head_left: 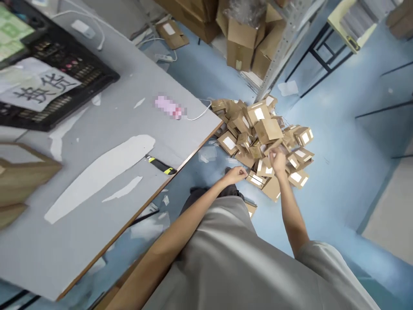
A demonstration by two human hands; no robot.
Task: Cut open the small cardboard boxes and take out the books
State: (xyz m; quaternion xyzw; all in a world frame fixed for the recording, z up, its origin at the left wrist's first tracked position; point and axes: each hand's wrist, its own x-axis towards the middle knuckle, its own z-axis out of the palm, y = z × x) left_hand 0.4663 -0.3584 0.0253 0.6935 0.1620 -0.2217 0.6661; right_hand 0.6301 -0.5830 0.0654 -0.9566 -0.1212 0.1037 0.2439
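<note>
Over the edge of a heap of small brown cardboard boxes [268, 130] on the floor, my left hand [236, 173] is closed in a pinch. A thin dark strand [254, 178] runs from its fingertips across the boxes. To its right, my right hand [278, 158] is raised above the same heap, its fingers curled shut. It is slightly blurred, and whatever lies in it cannot be made out. Many of the boxes carry white labels, and several have open flaps.
At left, a grey table [106, 103] bears a black-and-yellow utility knife [161, 165], torn white paper [106, 172], a black crate [61, 82] and a carton [26, 176]. Large cartons [241, 43] stand beside a metal shelf post [284, 47]. A stool [343, 26] stands at upper right.
</note>
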